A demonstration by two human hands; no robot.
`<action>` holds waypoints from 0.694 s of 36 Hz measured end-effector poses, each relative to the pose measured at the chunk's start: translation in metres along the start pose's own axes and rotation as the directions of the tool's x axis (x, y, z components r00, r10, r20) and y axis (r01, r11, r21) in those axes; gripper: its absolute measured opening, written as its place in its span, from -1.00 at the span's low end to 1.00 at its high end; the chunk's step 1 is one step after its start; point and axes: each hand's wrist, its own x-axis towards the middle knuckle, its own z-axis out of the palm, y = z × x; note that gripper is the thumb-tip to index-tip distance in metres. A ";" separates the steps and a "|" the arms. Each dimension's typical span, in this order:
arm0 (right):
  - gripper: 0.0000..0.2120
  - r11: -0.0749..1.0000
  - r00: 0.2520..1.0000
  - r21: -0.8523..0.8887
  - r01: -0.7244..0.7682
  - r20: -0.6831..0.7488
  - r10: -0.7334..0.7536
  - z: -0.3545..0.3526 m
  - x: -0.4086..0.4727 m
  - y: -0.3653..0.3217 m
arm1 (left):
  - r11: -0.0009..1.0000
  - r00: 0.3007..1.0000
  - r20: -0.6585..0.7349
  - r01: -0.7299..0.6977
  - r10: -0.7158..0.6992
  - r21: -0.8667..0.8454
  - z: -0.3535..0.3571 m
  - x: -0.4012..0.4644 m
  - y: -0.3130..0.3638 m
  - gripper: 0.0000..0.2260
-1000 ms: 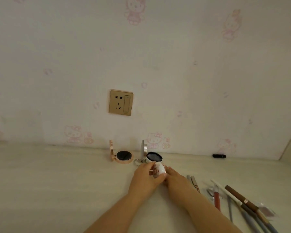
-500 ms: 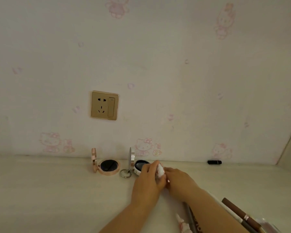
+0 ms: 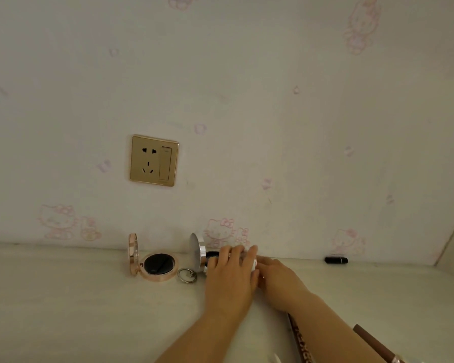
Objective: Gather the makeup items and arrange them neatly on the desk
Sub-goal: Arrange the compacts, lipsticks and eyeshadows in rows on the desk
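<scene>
My left hand [image 3: 230,276] wraps around a small white container [image 3: 252,260] at the back of the desk, near the wall; only a sliver of it shows. My right hand [image 3: 278,277] touches the same container from the right. Just left of my hands stands an open silver compact [image 3: 197,254], its lid upright and its dark base partly hidden by my fingers. An open rose-gold compact [image 3: 157,265] with a black puff lies further left. A metal ring [image 3: 186,275] lies between the two compacts.
A black lipstick tube [image 3: 336,260] lies against the wall at the right. Brown pencils [image 3: 370,341] and a printed tube [image 3: 300,341] lie at the lower right beside my right forearm. A gold wall socket [image 3: 154,160] sits above the desk [image 3: 76,305].
Both hands carried the small white container away from me to the wall, right of the silver compact. The view shifted, so the pencils slid toward the lower right corner.
</scene>
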 end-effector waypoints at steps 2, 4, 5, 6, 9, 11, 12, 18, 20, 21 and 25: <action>-0.63 1.000 1.000 0.012 -0.005 -0.020 0.006 0.002 0.004 0.002 | 1.000 1.000 0.021 0.011 -0.011 0.015 0.003 0.003 0.001 -0.52; -0.62 1.000 0.999 0.014 -0.007 -0.031 0.008 0.004 0.007 0.005 | 1.000 0.999 0.045 0.021 -0.022 0.016 0.006 0.006 0.001 -0.48; -0.62 1.000 0.999 0.017 -0.005 -0.035 0.006 0.004 0.009 0.006 | 1.000 0.998 0.055 0.023 -0.023 0.013 0.008 0.007 0.001 -0.46; -0.62 1.000 0.999 0.026 -0.002 -0.038 0.003 0.005 0.011 0.007 | 1.000 0.998 0.063 0.023 -0.023 0.009 0.010 0.008 0.000 -0.45; -0.65 0.998 0.999 0.069 0.003 -0.048 0.000 0.007 0.016 0.010 | 1.000 0.996 0.086 0.019 -0.019 -0.002 0.015 0.010 -0.003 -0.44; -0.66 0.996 0.999 0.086 0.008 -0.054 -0.004 0.008 0.018 0.012 | 1.000 0.997 0.080 0.019 -0.018 -0.007 0.017 0.012 -0.004 -0.45; -0.66 0.996 0.998 0.091 0.011 -0.056 -0.006 0.008 0.020 0.013 | 1.000 0.997 0.072 0.020 -0.019 -0.008 0.018 0.013 -0.004 -0.45; -0.66 0.995 0.998 0.096 0.013 -0.058 -0.008 0.010 0.027 0.016 | 0.999 0.999 0.041 0.030 -0.030 -0.011 0.019 0.016 -0.004 -0.44; -0.67 0.995 0.998 0.095 0.009 -0.067 -0.003 0.011 0.027 0.016 | 0.999 0.999 0.035 0.030 -0.029 -0.018 0.019 0.016 -0.004 -0.44; -0.67 0.996 0.998 0.092 0.009 -0.069 -0.003 0.012 0.027 0.016 | 0.999 0.999 0.038 0.029 -0.028 -0.013 0.019 0.016 -0.004 -0.44; -0.68 0.995 0.998 0.096 -0.003 -0.062 0.009 0.011 0.026 0.012 | 0.999 0.998 0.061 0.030 -0.031 0.010 0.017 0.016 -0.003 -0.43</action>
